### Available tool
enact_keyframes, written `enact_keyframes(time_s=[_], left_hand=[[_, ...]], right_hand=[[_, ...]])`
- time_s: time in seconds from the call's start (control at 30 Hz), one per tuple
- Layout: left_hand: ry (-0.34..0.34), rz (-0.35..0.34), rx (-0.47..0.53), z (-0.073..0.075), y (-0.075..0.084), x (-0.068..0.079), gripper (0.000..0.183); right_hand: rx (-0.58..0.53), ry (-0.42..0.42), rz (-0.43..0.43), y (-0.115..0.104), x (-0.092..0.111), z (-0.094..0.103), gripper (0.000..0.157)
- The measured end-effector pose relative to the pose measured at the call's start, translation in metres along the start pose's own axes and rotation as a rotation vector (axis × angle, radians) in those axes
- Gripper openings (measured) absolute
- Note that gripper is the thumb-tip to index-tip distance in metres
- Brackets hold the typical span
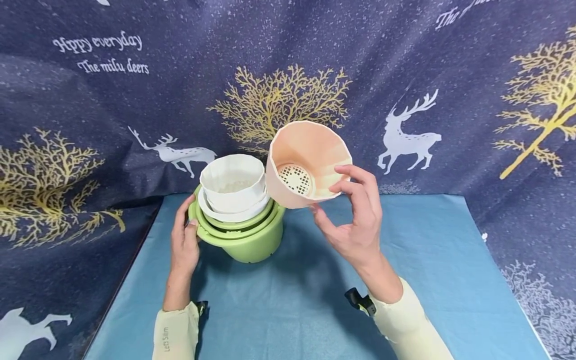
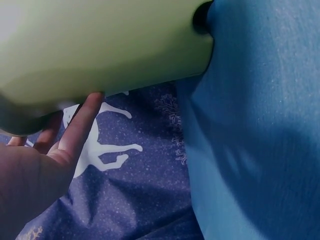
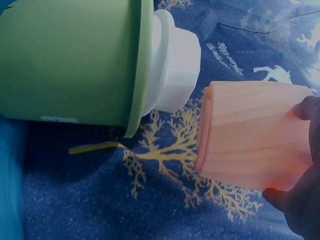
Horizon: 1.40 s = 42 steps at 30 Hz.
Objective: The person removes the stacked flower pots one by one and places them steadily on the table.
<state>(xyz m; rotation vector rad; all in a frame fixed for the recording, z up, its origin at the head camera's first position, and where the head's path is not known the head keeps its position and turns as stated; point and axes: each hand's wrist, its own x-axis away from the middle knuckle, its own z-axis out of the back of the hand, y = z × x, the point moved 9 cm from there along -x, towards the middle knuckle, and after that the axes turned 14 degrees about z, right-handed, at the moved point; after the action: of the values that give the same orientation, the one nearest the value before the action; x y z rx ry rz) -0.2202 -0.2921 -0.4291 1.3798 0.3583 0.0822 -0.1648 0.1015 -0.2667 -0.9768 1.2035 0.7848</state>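
My right hand (image 1: 360,220) pinches the rim of a pink flower pot (image 1: 324,150), thumb outside and fingers inside. The pot is tilted, so its perforated bottom shows in the head view; in the right wrist view its outer wall (image 3: 255,135) is seen side-on. To its left stands a nested stack: green pots (image 1: 254,245) with handles on the outside, a white pot (image 1: 234,195) within them on top. My left hand (image 1: 184,240) grips the outer green pot's handle at the left, thumb toward me. In the left wrist view fingers touch the green wall (image 2: 100,55).
A blue cloth (image 1: 292,300) covers the table. Behind it hangs a dark blue curtain (image 1: 382,60) printed with deer, golden trees and lettering. The table's left edge runs beside my left forearm.
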Motion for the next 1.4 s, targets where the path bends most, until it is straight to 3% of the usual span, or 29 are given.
enact_keyframes(time_s=[0.57,0.97,1.4], left_hand=[[-0.005,-0.014,0.009,-0.001,-0.002,0.001,0.058],[-0.020,-0.002,-0.046,-0.001,-0.004,0.002,0.058],[-0.034,0.001,-0.038,-0.002,-0.006,0.001,0.057]], right_hand=[[0.071,-0.045,-0.060,0.022,0.033,0.020,0.037],[0.108,-0.084,-0.065,0.031,0.050,0.024,0.036],[0.124,-0.123,-0.104,0.028,0.054,0.022,0.035]])
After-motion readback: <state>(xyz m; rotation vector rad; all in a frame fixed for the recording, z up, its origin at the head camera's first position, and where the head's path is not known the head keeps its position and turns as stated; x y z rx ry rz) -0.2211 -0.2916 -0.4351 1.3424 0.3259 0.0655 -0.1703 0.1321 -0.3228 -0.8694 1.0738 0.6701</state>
